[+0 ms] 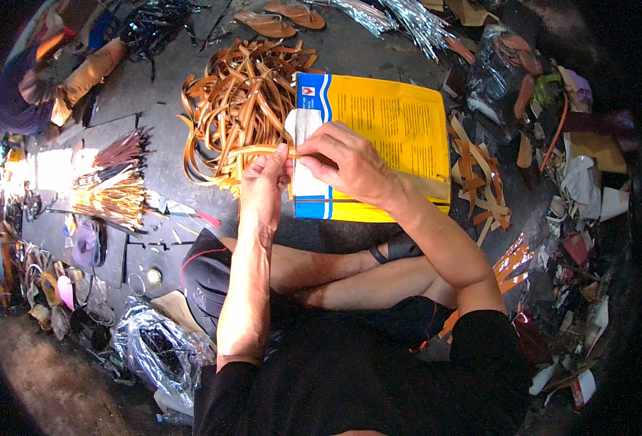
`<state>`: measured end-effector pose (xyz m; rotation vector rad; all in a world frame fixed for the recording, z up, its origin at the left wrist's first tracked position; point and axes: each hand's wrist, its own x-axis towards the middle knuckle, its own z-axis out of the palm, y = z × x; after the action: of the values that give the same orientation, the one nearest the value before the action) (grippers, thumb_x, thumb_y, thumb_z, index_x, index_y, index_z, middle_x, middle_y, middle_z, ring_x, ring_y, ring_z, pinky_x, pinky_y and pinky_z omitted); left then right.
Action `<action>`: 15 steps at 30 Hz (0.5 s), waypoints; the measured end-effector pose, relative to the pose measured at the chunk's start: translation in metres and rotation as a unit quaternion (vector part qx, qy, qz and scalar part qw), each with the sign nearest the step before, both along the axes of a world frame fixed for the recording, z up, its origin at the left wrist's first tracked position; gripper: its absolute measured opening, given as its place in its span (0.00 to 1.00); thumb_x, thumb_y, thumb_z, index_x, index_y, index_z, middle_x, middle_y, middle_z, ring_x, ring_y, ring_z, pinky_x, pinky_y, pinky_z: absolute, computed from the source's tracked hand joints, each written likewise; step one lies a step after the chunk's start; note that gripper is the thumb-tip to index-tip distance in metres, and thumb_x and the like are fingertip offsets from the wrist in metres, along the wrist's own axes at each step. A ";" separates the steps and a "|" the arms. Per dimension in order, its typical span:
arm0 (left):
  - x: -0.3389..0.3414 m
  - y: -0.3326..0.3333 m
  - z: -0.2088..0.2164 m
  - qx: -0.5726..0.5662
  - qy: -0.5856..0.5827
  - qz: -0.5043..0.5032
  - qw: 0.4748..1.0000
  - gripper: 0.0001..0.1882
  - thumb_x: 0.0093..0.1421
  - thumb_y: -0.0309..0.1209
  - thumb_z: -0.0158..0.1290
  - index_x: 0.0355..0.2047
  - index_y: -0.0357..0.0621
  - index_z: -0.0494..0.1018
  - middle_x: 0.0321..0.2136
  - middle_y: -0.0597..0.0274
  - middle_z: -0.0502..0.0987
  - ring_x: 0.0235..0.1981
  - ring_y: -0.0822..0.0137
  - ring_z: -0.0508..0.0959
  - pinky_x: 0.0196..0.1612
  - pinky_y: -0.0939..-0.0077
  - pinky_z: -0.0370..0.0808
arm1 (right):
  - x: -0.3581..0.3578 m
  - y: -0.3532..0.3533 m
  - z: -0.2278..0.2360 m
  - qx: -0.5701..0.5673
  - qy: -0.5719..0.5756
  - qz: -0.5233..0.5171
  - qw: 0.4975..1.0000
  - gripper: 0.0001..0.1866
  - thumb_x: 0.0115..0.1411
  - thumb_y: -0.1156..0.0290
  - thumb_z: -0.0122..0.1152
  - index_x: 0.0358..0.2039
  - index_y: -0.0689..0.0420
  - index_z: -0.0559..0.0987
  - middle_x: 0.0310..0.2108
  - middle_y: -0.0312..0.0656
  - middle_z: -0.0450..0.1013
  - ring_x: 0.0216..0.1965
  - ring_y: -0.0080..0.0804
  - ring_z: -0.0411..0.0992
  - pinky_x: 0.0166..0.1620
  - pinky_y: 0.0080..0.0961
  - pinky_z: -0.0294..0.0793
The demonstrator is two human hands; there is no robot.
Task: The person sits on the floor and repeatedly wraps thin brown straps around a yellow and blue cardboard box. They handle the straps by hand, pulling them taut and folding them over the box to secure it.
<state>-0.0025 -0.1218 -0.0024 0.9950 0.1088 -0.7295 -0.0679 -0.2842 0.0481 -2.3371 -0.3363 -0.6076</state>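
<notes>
My left hand (264, 178) pinches a flat tan strap (252, 150) between thumb and fingers. Its end runs right to my right hand (354, 161), whose thumb and fingertips are closed on it too. A large tangled heap of similar tan straps (237, 94) lies just beyond my left hand. Under my right hand is a yellow, blue and white printed package (386, 109), lying flat in front of my crossed legs. A whitish patch (306, 125) shows on its left part, beside my right fingers. What lies between my fingertips is partly hidden.
Tan strap scraps (481, 171) lie right of the package. Brown sandals (281, 20) and shiny silvery strips (408, 22) are at the back. Bundled strips (110, 182) and clear plastic (165, 349) lie on the left. Mixed scraps (575, 189) line the right. Another person's arm (92, 73) shows far left.
</notes>
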 end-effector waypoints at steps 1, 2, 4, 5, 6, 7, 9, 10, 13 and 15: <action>0.001 -0.001 -0.002 0.001 0.005 0.008 1.000 0.08 0.62 0.34 0.57 0.29 0.45 0.75 0.23 0.69 0.76 0.22 0.81 0.71 0.25 0.87 0.63 | -0.001 -0.001 -0.001 -0.003 -0.001 0.000 1.000 0.07 0.51 0.75 0.66 0.31 0.60 0.77 0.30 0.43 0.71 0.34 0.42 0.72 0.38 0.34 0.73; 0.002 -0.001 -0.003 0.006 0.014 0.014 1.000 0.07 0.62 0.34 0.57 0.29 0.45 0.75 0.23 0.69 0.76 0.23 0.80 0.71 0.26 0.87 0.64 | -0.002 -0.002 -0.002 -0.005 -0.002 0.000 1.000 0.07 0.51 0.75 0.66 0.30 0.60 0.77 0.30 0.43 0.71 0.34 0.42 0.72 0.38 0.34 0.73; 0.005 0.002 -0.005 0.019 0.030 0.028 0.999 0.07 0.62 0.33 0.58 0.29 0.45 0.75 0.24 0.69 0.76 0.23 0.80 0.72 0.27 0.87 0.65 | -0.004 -0.003 0.000 -0.008 0.008 -0.003 1.000 0.09 0.50 0.77 0.66 0.32 0.59 0.77 0.31 0.42 0.72 0.35 0.41 0.73 0.38 0.33 0.74; 0.009 0.005 -0.014 0.002 0.026 0.015 1.000 0.07 0.61 0.32 0.58 0.29 0.44 0.75 0.24 0.68 0.76 0.24 0.79 0.73 0.27 0.88 0.67 | -0.005 -0.003 0.000 -0.010 0.013 -0.005 1.000 0.09 0.50 0.79 0.66 0.33 0.59 0.78 0.31 0.42 0.72 0.35 0.40 0.73 0.38 0.33 0.74; 0.011 0.006 -0.017 0.011 0.023 0.018 1.000 0.07 0.61 0.33 0.58 0.29 0.45 0.75 0.24 0.68 0.76 0.24 0.79 0.73 0.27 0.88 0.66 | -0.005 -0.003 0.001 -0.012 0.011 -0.005 1.000 0.10 0.49 0.79 0.66 0.33 0.59 0.78 0.31 0.42 0.72 0.35 0.40 0.74 0.38 0.33 0.74; 0.013 0.007 -0.020 0.020 0.019 0.021 0.999 0.07 0.61 0.33 0.58 0.29 0.45 0.75 0.24 0.68 0.76 0.24 0.79 0.73 0.26 0.89 0.66 | -0.005 -0.003 0.001 -0.015 0.008 -0.005 1.000 0.10 0.49 0.79 0.67 0.33 0.59 0.78 0.31 0.42 0.72 0.35 0.40 0.74 0.38 0.32 0.74; 0.018 0.011 -0.023 0.031 0.024 0.028 0.999 0.07 0.61 0.33 0.59 0.29 0.45 0.75 0.24 0.68 0.76 0.23 0.80 0.72 0.24 0.90 0.64 | -0.006 -0.004 0.001 -0.019 0.006 -0.004 1.000 0.10 0.49 0.79 0.67 0.33 0.59 0.78 0.31 0.42 0.73 0.35 0.40 0.74 0.38 0.32 0.74; 0.021 0.015 -0.027 0.042 0.020 0.026 0.999 0.07 0.61 0.33 0.59 0.29 0.45 0.75 0.24 0.68 0.76 0.23 0.80 0.72 0.24 0.90 0.64 | -0.007 -0.005 0.001 -0.020 0.006 -0.004 1.000 0.10 0.49 0.79 0.67 0.33 0.59 0.78 0.31 0.42 0.73 0.35 0.40 0.74 0.38 0.32 0.74; 0.034 0.025 -0.043 0.058 0.008 0.020 0.998 0.07 0.60 0.33 0.59 0.29 0.45 0.75 0.23 0.68 0.76 0.23 0.79 0.73 0.25 0.90 0.64 | -0.007 -0.005 0.003 -0.023 0.001 -0.001 1.000 0.10 0.49 0.78 0.67 0.33 0.59 0.78 0.31 0.42 0.72 0.35 0.40 0.74 0.38 0.32 0.74; 0.040 0.026 -0.049 0.073 0.005 0.022 0.997 0.07 0.60 0.33 0.59 0.29 0.45 0.75 0.23 0.68 0.76 0.23 0.79 0.72 0.25 0.90 0.64 | -0.007 -0.005 0.003 -0.026 0.000 -0.004 1.000 0.08 0.49 0.78 0.66 0.31 0.59 0.77 0.30 0.42 0.72 0.34 0.40 0.73 0.38 0.33 0.74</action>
<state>0.0380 -0.0958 -0.0510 1.1256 0.1950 -0.6937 -0.0747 -0.2891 0.0507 -2.3896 -0.3465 -0.6087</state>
